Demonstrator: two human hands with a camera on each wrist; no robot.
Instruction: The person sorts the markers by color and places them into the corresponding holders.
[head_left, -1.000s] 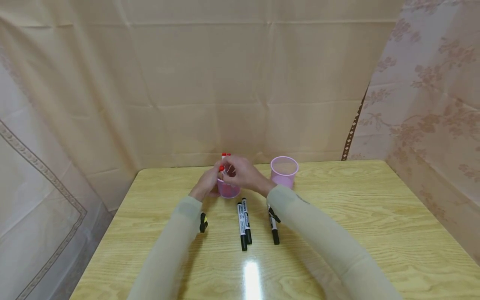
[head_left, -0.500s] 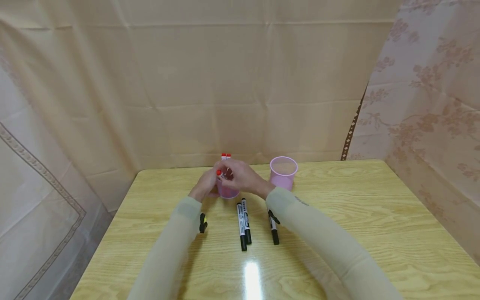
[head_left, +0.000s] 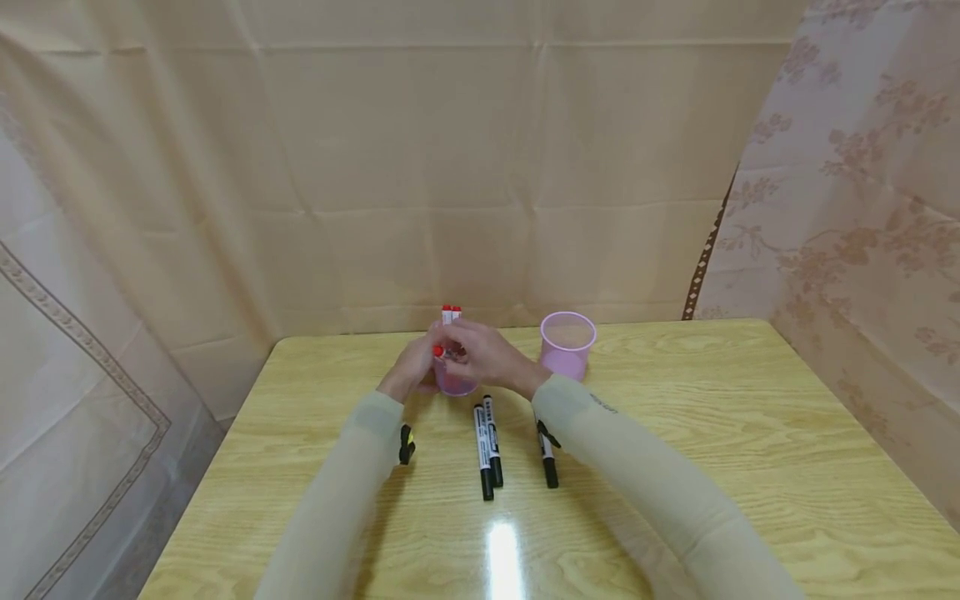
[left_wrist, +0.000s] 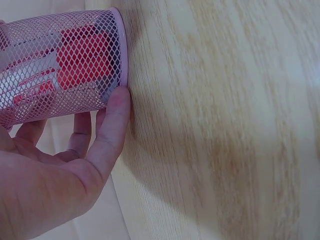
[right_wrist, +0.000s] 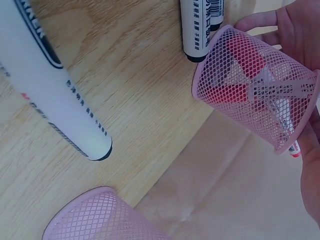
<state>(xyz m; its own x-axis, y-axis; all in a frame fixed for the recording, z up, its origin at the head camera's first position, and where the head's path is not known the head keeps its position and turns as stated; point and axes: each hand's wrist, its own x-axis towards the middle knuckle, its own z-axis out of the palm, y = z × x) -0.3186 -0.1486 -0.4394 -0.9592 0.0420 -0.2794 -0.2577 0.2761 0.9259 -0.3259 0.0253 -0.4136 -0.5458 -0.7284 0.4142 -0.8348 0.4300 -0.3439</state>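
Observation:
In the head view, my left hand (head_left: 408, 367) holds a pink mesh cup (head_left: 456, 386) from its left side. The left wrist view shows this hand (left_wrist: 60, 180) with one fingertip at the rim by the table and red-and-white markers (left_wrist: 82, 60) inside the mesh. My right hand (head_left: 491, 354) is over the cup's opening, pinching a marker with a red end (head_left: 438, 352). Two more red-ended markers (head_left: 452, 314) stand up behind the fingers. The cup (right_wrist: 255, 90) stands upright on the table, with markers leaning inside it; the right fingertips are partly hidden.
Another pink mesh cup (head_left: 566, 354) stands to the right. Two black-and-white markers (head_left: 487, 446) lie side by side in front of the held cup, and another such marker (head_left: 550, 462) lies partly under the right forearm. A beige cloth (head_left: 480, 167) hangs behind the table.
The red end of the marker in my right hand has moved slightly down and left, lower at the cup. The left hand has stayed on the cup.

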